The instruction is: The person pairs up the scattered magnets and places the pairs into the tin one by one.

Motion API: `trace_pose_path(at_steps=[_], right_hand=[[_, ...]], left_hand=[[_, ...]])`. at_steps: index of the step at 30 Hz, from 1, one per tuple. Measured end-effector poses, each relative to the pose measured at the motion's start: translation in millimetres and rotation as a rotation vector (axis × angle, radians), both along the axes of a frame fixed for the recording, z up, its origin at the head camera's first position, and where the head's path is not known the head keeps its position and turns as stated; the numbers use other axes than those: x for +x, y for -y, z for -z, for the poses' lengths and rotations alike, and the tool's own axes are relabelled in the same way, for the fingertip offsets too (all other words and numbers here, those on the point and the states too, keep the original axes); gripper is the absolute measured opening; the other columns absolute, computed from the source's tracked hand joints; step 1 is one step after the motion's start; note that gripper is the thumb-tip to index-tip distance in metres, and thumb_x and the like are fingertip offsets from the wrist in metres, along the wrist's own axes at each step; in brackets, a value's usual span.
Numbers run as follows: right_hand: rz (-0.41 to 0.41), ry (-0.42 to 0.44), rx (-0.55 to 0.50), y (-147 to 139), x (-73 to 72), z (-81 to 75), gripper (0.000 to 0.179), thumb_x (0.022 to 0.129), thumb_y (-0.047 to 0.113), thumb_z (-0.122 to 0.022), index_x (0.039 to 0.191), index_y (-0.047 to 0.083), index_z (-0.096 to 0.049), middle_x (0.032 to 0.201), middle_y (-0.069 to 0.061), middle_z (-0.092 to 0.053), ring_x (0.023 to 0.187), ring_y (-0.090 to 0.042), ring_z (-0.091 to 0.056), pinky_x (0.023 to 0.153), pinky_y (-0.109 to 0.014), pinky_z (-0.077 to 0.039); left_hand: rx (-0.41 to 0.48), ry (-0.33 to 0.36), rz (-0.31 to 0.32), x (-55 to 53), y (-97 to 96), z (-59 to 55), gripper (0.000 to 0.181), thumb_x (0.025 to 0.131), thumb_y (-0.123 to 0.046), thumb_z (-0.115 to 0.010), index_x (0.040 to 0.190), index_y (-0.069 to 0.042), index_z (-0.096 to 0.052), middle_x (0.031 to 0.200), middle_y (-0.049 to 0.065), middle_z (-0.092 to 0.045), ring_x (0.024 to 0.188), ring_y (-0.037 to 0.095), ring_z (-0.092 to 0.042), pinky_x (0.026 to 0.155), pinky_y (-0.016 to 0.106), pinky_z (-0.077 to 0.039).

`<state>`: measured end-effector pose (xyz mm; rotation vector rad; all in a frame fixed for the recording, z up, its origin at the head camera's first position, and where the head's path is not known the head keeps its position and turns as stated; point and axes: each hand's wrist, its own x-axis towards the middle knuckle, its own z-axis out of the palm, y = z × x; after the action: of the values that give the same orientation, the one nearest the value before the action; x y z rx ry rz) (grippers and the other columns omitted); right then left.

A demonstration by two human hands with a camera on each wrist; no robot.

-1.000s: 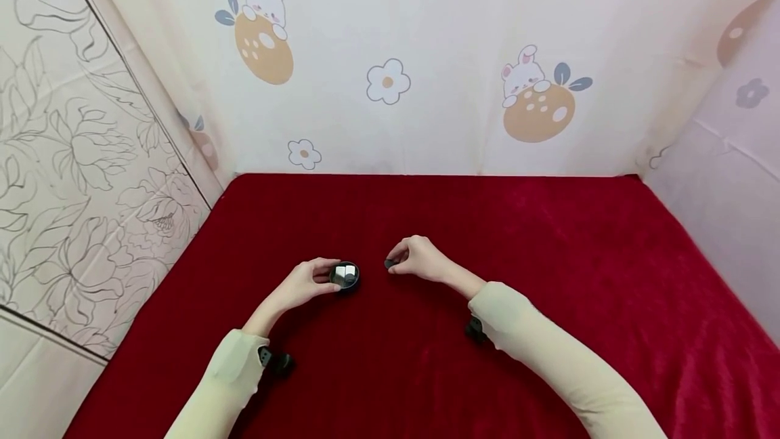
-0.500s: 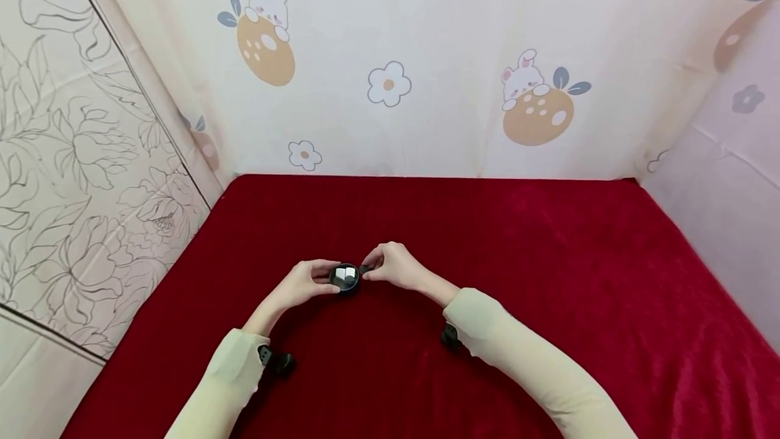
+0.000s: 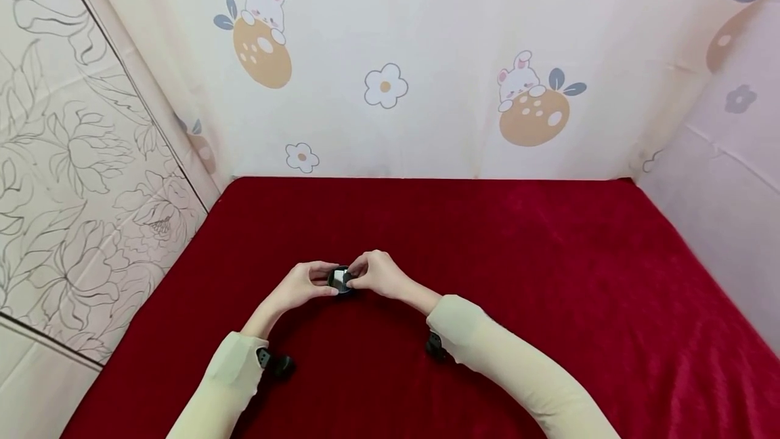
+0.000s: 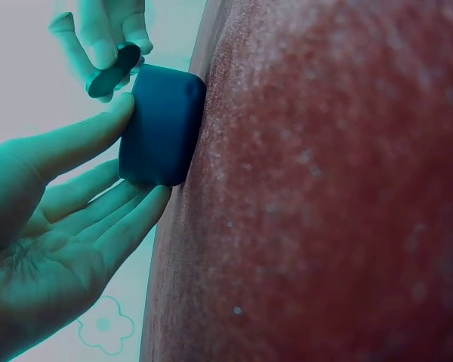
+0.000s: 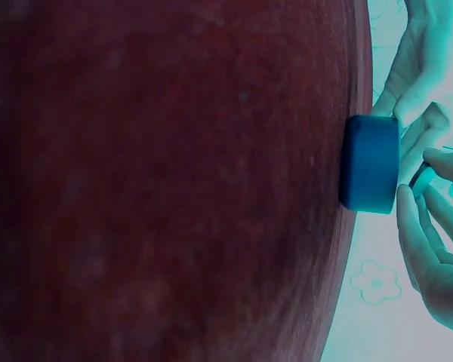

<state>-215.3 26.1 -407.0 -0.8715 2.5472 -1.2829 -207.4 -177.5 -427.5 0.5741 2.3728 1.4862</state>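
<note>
A short, round dark container [image 3: 338, 280] with a glossy, reflecting top stands on the red cloth. My left hand [image 3: 300, 284] holds it from the left side, thumb on the near side and fingers on the far side. In the left wrist view the container's smooth side wall [image 4: 162, 124] shows between thumb and fingertips. My right hand [image 3: 382, 275] pinches a small dark disc [image 4: 113, 72] between thumb and fingers. The disc is tilted just above the container's top edge. In the right wrist view the disc [image 5: 421, 179] sits a little apart from the container [image 5: 371, 166].
Red velvet cloth [image 3: 487, 242] covers the table around both hands. Pale curtains with rabbit and flower prints [image 3: 390, 127] hang behind it. A flower-patterned panel [image 3: 91, 168] stands along the left side. Each wrist wears a small black camera [image 3: 282, 366].
My right hand has moved left with the small disc, from beside the container to over its right part. The left hand stays on the container.
</note>
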Motion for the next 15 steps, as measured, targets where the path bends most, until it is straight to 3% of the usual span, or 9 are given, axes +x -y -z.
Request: trace_pose_path(at_steps=[6, 8, 10, 15], right_hand=[[0.021, 0.006, -0.004, 6.4, 0.8, 2.7, 0.019, 0.074, 0.006, -0.07, 0.091, -0.002, -0.067, 0.085, -0.008, -0.066, 0.072, -0.012, -0.061, 0.06, -0.015, -0.047], [0.022, 0.004, -0.002, 8.1, 1.2, 3.4, 0.019, 0.074, 0.006, -0.07, 0.091, -0.002, -0.067, 0.085, -0.008, -0.066, 0.072, -0.012, -0.061, 0.06, -0.015, -0.046], [0.024, 0.004, -0.002, 9.4, 1.2, 3.8, 0.019, 0.073, 0.006, -0.07, 0.091, -0.002, -0.067, 0.085, -0.008, -0.066, 0.072, -0.012, -0.061, 0.06, -0.015, -0.046], [0.027, 0.022, -0.022, 9.6, 0.4, 3.0, 0.02, 0.075, 0.008, -0.069, 0.093, -0.002, -0.067, 0.086, -0.009, -0.067, 0.074, -0.013, -0.062, 0.06, -0.016, -0.047]], left_hand=[[-0.027, 0.002, 0.002, 9.6, -5.0, -20.6, 0.047, 0.077, -0.001, -0.065, 0.119, 0.012, -0.047, 0.117, 0.028, -0.051, 0.105, 0.036, -0.052, 0.08, 0.03, -0.048], [-0.035, 0.008, -0.003, 11.0, -5.2, -22.6, 0.047, 0.078, -0.001, -0.065, 0.12, 0.012, -0.047, 0.117, 0.027, -0.051, 0.106, 0.036, -0.052, 0.08, 0.03, -0.048], [-0.03, 0.01, -0.004, 11.0, -4.3, -21.9, 0.047, 0.078, -0.001, -0.065, 0.119, 0.012, -0.047, 0.117, 0.027, -0.051, 0.105, 0.036, -0.052, 0.08, 0.03, -0.048], [-0.004, 0.001, 0.001, 1.3, 2.9, -2.6, 0.051, 0.077, -0.009, -0.068, 0.12, 0.008, -0.049, 0.117, 0.024, -0.053, 0.105, 0.032, -0.054, 0.08, 0.029, -0.048]])
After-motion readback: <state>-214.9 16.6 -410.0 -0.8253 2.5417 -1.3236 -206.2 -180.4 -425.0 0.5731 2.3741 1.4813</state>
